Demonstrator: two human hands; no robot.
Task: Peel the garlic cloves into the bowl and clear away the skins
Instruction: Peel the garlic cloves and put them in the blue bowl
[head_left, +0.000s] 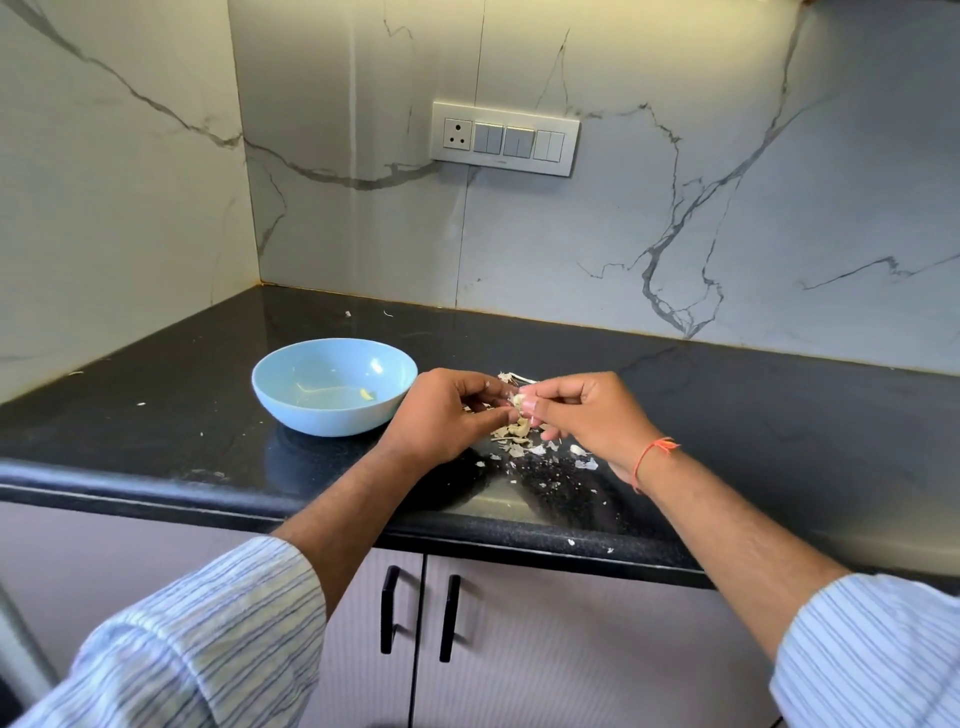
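A garlic clove (519, 402) is held above the black countertop (156, 415), just right of the light blue bowl (332, 387). It is pinched between the fingertips of the left hand (441, 415) and the right hand (587, 410), which meet over it. The fingers of both hands are curled inward around the clove, so that most of its surface is covered; only a small pale part is visible between the thumbs. Whether skin remains on the clove cannot be determined.

A heap of garlic skins (524, 441) is located on the countertop directly below the hands. Part of the heap is hidden behind the left hand and the right wrist. Pale pieces within the heap may be cloves or skins; the two cannot be told apart. Smaller flakes are scattered toward the front edge of the countertop and near the rear wall.

Inside the bowl, a small yellowish piece (368, 395) is visible near the right wall, together with a thin pale strip on the bottom. Their nature cannot be made out.

An orange thread (652, 457) is worn on the right wrist. Both striped sleeves (208, 639) are cut off at the lower frame edge. A switch panel (505, 138) is mounted on the marble wall behind, and two cabinet handles (418, 616) are seen below the countertop.
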